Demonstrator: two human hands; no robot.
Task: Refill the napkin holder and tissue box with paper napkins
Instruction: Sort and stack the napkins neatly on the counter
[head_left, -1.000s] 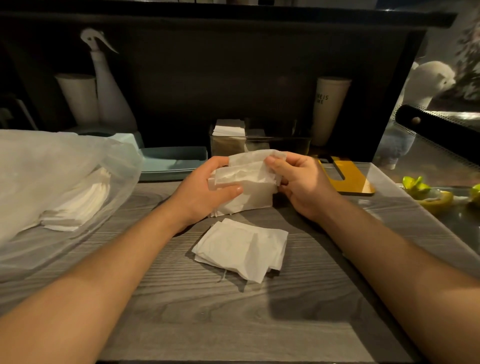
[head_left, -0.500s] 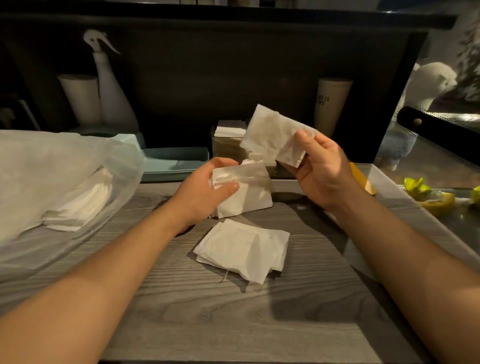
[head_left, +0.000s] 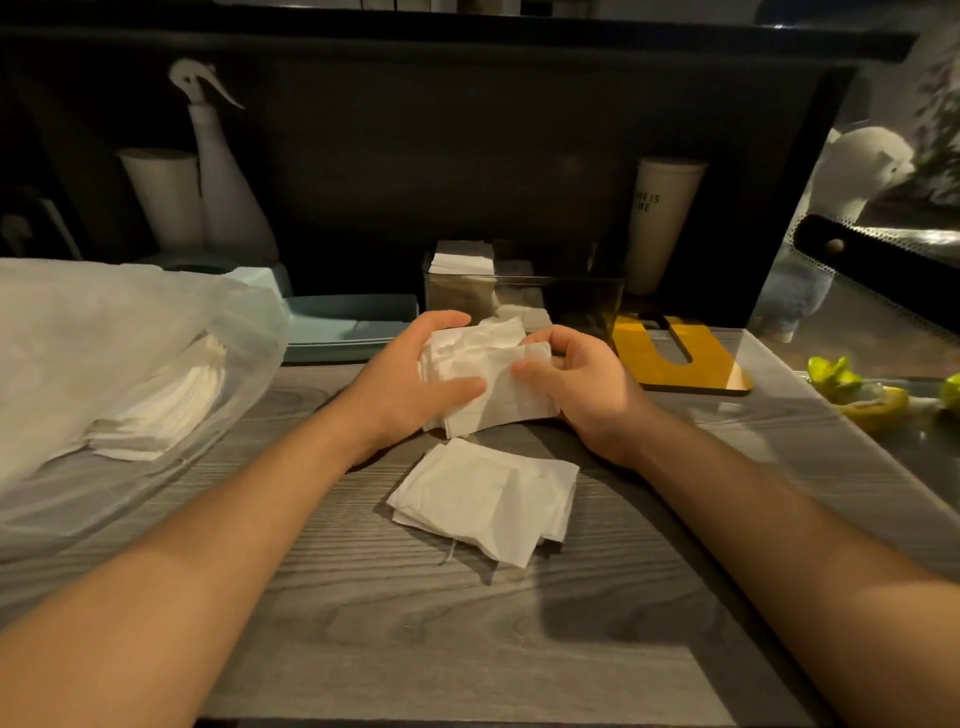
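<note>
Gripping a napkin stack (head_left: 483, 379) between them, left hand (head_left: 410, 384) and right hand (head_left: 587, 389) curl round its edges; just beyond them the clear holder (head_left: 524, 301) looks only partly filled, loose napkins (head_left: 488, 501) lying on the tabletop (head_left: 415, 623) below, so much refilling likely remains

Two hands: left hand (head_left: 410, 384) and right hand (head_left: 587, 389), at 12 o'clock of the table's middle, holding one napkin stack (head_left: 483, 374) between them. One loose napkin pile (head_left: 483, 504) lies at centre. One bag (head_left: 104, 364) of napkins at 9 o'clock. One clear holder (head_left: 524, 306) at 12. Two cups (head_left: 161, 197) (head_left: 660, 218), one spray bottle (head_left: 223, 176), one yellow board (head_left: 680, 358) at 2.
</note>
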